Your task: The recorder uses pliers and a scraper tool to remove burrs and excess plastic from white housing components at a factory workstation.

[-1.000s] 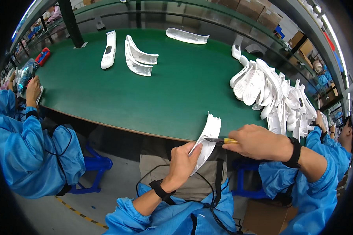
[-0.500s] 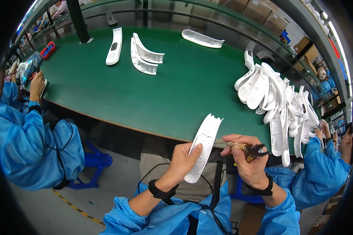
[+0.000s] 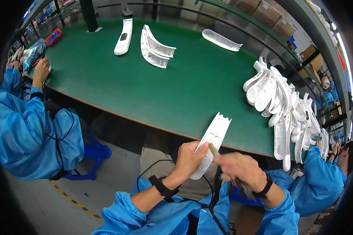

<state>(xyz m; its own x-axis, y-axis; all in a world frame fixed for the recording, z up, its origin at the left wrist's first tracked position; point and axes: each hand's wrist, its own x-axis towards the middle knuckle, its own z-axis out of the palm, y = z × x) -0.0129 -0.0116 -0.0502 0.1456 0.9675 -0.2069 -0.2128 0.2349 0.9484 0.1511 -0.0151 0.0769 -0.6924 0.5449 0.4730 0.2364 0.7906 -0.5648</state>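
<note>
Watching the left hand pinch a white cover, thumb on top, over the table's near edge. Right hand at cover's 4 o'clock, blurred, fingers curled round tool. Cover pile at 2 o'clock.

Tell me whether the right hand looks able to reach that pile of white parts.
Probably yes: nothing visible stands between the right hand and the pile of white parts, though the tool it holds may hinder grasping.

Left hand pinching; right hand curled, blurred
</note>
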